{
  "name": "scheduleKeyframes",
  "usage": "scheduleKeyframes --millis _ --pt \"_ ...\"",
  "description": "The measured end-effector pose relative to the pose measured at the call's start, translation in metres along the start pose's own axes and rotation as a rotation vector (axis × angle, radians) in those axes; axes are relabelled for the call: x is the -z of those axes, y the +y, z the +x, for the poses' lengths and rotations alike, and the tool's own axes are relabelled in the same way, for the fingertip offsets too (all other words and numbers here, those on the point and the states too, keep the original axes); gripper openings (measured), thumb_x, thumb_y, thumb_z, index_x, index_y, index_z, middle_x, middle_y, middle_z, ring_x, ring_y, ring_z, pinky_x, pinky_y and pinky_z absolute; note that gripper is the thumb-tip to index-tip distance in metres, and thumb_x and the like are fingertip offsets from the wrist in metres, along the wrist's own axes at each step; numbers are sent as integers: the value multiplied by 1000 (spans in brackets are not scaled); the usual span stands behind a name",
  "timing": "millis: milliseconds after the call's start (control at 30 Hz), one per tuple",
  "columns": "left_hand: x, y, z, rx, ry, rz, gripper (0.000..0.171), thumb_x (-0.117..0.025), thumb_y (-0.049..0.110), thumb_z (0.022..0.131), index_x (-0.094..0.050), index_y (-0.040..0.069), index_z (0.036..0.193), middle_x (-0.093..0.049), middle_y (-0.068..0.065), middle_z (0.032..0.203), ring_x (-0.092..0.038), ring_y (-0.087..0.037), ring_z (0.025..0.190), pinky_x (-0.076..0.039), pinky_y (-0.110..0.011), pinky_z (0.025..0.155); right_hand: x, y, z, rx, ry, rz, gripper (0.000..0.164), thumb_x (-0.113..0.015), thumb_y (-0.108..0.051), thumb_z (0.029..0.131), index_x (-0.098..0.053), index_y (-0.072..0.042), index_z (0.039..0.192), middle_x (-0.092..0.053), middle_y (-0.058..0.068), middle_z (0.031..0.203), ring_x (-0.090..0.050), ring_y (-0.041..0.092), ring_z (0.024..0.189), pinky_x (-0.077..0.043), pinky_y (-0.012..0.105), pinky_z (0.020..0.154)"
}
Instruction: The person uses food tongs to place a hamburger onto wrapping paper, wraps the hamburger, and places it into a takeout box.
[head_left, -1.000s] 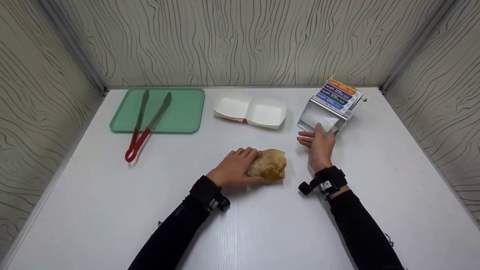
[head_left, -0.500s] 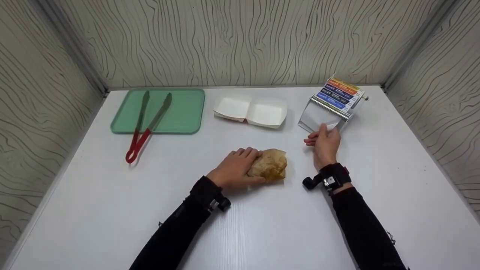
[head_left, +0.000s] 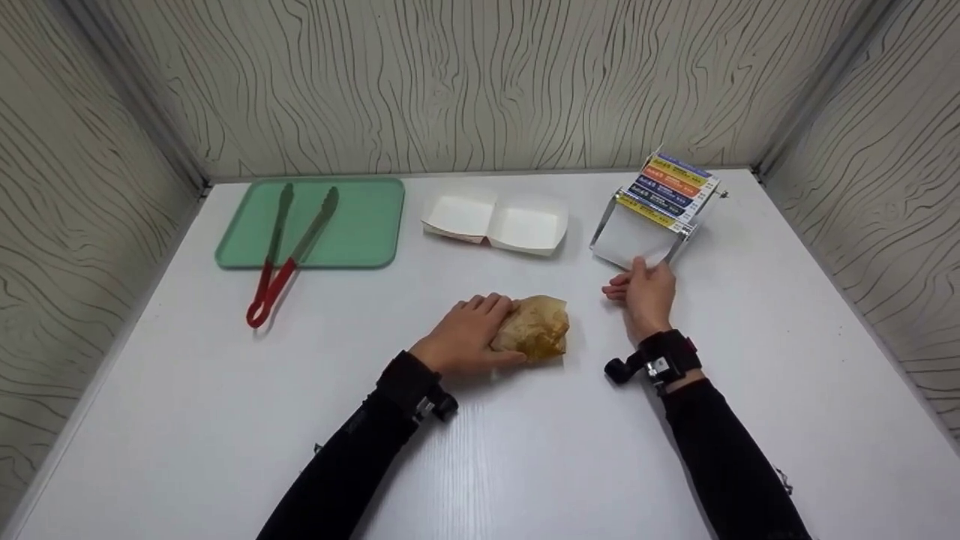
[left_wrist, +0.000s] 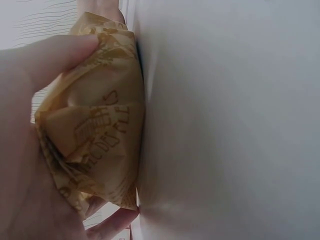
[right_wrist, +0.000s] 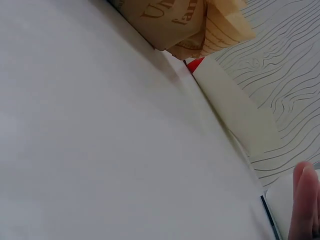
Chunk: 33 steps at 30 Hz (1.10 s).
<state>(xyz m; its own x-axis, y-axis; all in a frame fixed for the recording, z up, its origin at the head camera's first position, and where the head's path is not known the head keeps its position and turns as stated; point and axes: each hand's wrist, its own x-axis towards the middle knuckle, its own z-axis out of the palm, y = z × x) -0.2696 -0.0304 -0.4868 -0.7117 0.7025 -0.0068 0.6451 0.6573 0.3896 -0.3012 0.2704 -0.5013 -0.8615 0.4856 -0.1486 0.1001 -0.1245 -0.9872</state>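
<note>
The wrapped parcel point(head_left: 535, 328), in brown printed paper, lies on the white bench point(head_left: 480, 457), directly at the right side of the left hand point(head_left: 469, 337). This hand holds it from the left: the thumb is along the near side and the other fingers are curved over the far side. The left wrist view shows the thumb resting on the wrapper, beside printed letters.

The right hand point(head_left: 651, 296) is farther forward and to the right, apart from the parcel. It pinches the lower end of the white strip point(head_left: 634, 236), which comes down from the coloured labels point(head_left: 664, 191) on the metal dispenser point(head_left: 684, 238).

Behind the parcel is an unfolded paper box point(head_left: 529, 225). To the left, red-handled tongs point(head_left: 281, 277) lie partly on a green tray point(head_left: 356, 236).
</note>
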Motion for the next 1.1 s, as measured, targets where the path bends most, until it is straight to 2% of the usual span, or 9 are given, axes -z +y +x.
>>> scheduleKeyframes --millis 133,233,300,400,567,733,900,1000,1100 --pt "0 0 0 -5 -7 -11 77 -64 60 95 -40 15 152 -51 -9 146 -50 -30 134 -43 -50 111 2 -3 -14 50 27 -115 27 -46 -21 111 -44 -1 128 -69 1 70 -73 13 57 -62 29 60" --pt "1 0 0 -12 -4 -17 77 -64 60 95 -41 14 151 -51 -10 145 -50 -31 132 -44 -50 110 5 -12 -27 140 106 -199 42 -49 -21 109 -39 -3 145 -67 0 67 -70 13 51 -60 29 53" --pt "2 -1 0 -11 3 -13 77 -65 60 95 -41 14 151 -51 -10 145 -51 -31 132 -44 -50 110 6 -22 -32 196 166 -196 46 -49 -21 107 -41 -4 149 -66 0 65 -67 12 47 -58 27 49" --pt "3 -1 -1 -10 11 -10 76 -66 59 94 -42 14 151 -52 -11 145 -51 -32 133 -44 -51 110 9 -36 -31 226 222 -122 39 -50 -21 106 -54 -2 140 -64 1 60 -63 12 42 -54 24 44" --pt "2 1 -2 -17 9 -21 76 -66 59 95 -42 14 152 -52 -10 145 -51 -32 133 -44 -51 110 12 -49 -16 188 268 -27 35 -58 -24 105 -69 3 123 -64 1 54 -63 12 42 -53 24 43" --pt "2 1 -2 -13 13 -27 76 -66 59 95 -42 15 152 -53 -9 144 -51 -31 132 -44 -50 109 9 -57 -2 154 319 -13 38 -66 -33 102 -75 3 112 -66 2 57 -66 13 46 -54 24 45" --pt "3 0 -2 -12 19 -16 73 -67 58 94 -43 17 149 -53 -8 143 -52 -28 128 -45 -48 108 6 -60 7 158 383 -45 28 -67 -31 102 -75 -5 110 -67 3 63 -65 10 48 -53 20 46" --pt "2 0 -1 -9 23 -14 72 -69 57 94 -44 16 148 -54 -7 141 -53 -27 125 -46 -47 106 2 -59 9 293 431 -120 23 -66 -24 102 -75 -4 106 -63 1 65 -58 4 43 -47 14 44" --pt "1 0 -1 -3 29 -33 75 -70 58 92 -44 16 149 -55 -7 142 -53 -27 126 -46 -46 107 -5 -60 5 554 457 -229 21 -66 -18 102 -75 1 102 -61 -2 70 -51 -4 46 -41 8 48"
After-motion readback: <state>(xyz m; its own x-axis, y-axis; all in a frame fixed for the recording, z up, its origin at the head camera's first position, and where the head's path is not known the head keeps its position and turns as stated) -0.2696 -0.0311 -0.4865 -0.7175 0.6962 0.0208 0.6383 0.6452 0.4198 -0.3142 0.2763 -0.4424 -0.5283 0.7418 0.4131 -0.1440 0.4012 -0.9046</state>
